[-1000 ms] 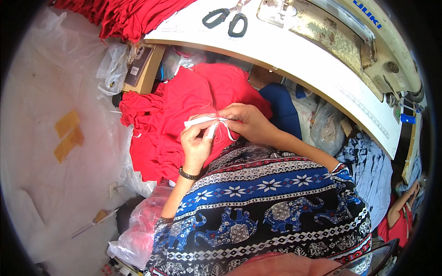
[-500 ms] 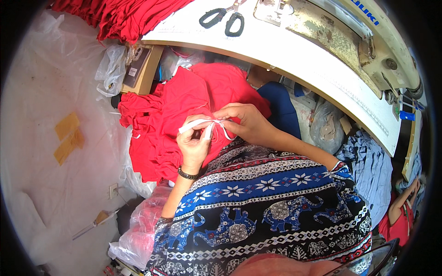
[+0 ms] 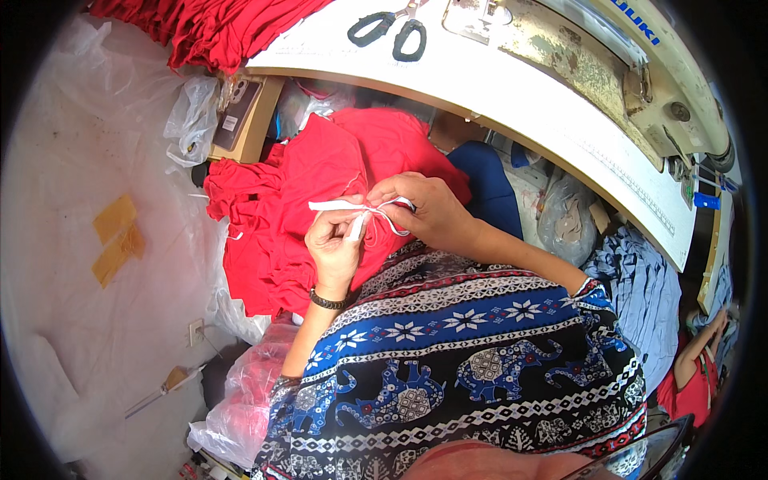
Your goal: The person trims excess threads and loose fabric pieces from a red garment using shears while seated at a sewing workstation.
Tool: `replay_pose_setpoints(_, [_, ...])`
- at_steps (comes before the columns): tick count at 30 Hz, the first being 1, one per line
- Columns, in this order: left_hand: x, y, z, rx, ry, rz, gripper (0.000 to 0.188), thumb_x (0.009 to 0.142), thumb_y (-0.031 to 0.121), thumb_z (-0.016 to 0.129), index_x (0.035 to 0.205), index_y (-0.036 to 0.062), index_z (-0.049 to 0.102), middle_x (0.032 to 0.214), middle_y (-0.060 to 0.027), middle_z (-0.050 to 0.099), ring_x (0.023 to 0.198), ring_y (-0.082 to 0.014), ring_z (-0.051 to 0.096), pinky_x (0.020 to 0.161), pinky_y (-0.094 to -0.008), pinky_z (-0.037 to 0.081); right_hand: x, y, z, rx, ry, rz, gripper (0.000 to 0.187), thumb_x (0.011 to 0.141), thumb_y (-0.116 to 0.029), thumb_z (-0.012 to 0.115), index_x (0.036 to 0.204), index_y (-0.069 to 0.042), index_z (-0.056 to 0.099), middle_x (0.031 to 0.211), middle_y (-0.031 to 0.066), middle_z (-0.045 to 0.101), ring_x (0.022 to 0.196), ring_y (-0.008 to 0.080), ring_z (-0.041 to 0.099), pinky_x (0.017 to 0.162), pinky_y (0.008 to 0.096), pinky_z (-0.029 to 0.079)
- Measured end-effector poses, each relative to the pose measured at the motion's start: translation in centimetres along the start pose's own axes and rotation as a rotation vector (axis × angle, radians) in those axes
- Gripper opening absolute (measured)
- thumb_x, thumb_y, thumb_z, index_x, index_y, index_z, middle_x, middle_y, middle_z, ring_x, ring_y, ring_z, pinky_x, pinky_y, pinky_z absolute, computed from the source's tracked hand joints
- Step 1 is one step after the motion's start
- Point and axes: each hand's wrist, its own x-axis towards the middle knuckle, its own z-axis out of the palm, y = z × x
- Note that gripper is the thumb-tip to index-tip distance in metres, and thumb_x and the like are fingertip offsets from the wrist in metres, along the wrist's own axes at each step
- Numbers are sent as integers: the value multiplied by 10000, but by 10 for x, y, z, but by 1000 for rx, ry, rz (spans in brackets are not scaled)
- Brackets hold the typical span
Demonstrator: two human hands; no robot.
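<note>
A narrow white ribbon (image 3: pixel 336 206) is pinched between my two hands above the red cloth. My left hand (image 3: pixel 332 248), with a dark bracelet at the wrist, grips it between thumb and fingers; one flat end points left and another hangs down by the thumb. My right hand (image 3: pixel 432 212) pinches the ribbon from the other side, and a thin loop hangs below its fingertips. Whether the ribbon is knotted where the fingers meet is too small to tell. The red cloth (image 3: pixel 296 176) lies bunched in my lap, under and beyond both hands.
Ahead stands a white sewing table (image 3: pixel 560 120) with a sewing machine (image 3: pixel 576 56) and dark-handled scissors (image 3: pixel 410 40). Red garments (image 3: pixel 232 32) are heaped at its left end. Blue-grey cloth (image 3: pixel 636 296) is piled at right, near another person (image 3: pixel 696 376) in red. Clear plastic (image 3: pixel 88 320) spreads at left.
My right fingers have shifted slightly on the ribbon, and a white length now shows across them. The left fingers have folded lower, leaving the left-pointing end straighter.
</note>
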Motion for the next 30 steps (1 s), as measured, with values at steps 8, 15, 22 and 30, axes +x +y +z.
replay_pose_setpoints(8, [3, 5, 7, -50, 2, 29, 168, 817, -98, 642, 904, 13, 550, 987, -114, 609, 840, -112, 567, 737, -215, 462, -1, 3, 1, 54, 3, 22, 206, 823, -14, 601, 1027, 14, 599, 926, 136, 674, 888, 217, 678, 783, 306, 531])
replay_pose_setpoints(15, [22, 24, -7, 38, 104, 87, 192, 832, -60, 652, 899, 39, 502, 945, -97, 582, 877, -146, 564, 811, -263, 460, 0, -3, -12, -26, 58, -107, 217, 795, -33, 639, 1009, -35, 604, 1141, 141, 603, 1072, 253, 594, 872, 352, 497])
replay_pose_setpoints(22, [36, 35, -7, -187, 228, 64, 220, 804, -69, 679, 862, 60, 511, 930, -69, 572, 879, -141, 561, 826, -267, 453, 16, -3, 2, -172, -25, -151, 291, 759, -67, 673, 1046, -82, 628, 1281, 154, 457, 1126, 320, 515, 956, 397, 427])
replay_pose_setpoints(30, [41, 72, -12, -404, 174, 89, 212, 796, -76, 670, 855, 67, 526, 972, -96, 589, 912, -157, 564, 856, -281, 453, 54, -54, -7, -279, 38, -324, 291, 828, 10, 541, 1095, -58, 635, 1040, 111, 568, 1042, 271, 548, 869, 326, 452])
